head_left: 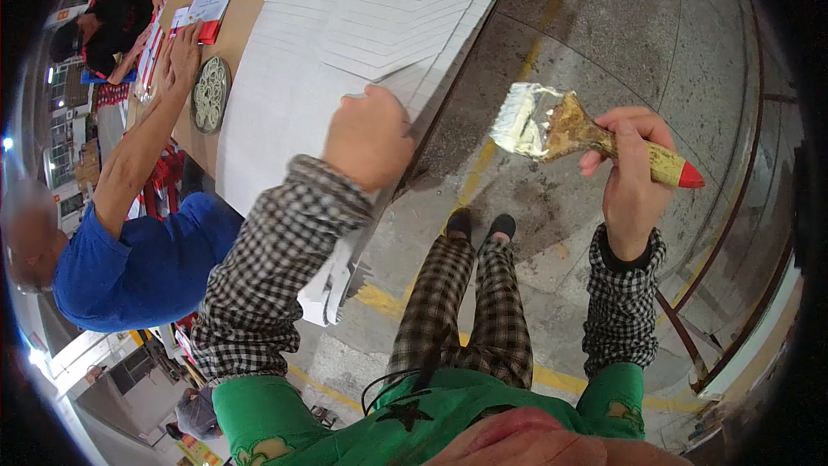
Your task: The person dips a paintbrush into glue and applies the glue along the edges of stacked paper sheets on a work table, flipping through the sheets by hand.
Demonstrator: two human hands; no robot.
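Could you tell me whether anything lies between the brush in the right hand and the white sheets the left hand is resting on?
Nothing visible does. The right hand holds the wide brush in the air above bare floor; the gap to the stacked white sheets, where the left hand rests at the edge, is open.

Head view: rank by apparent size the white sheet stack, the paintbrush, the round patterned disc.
1. White sheet stack, largest by far.
2. Paintbrush in the right hand.
3. Round patterned disc.
The brush is nearer the camera, so ranks 2 and 3 are unsure.
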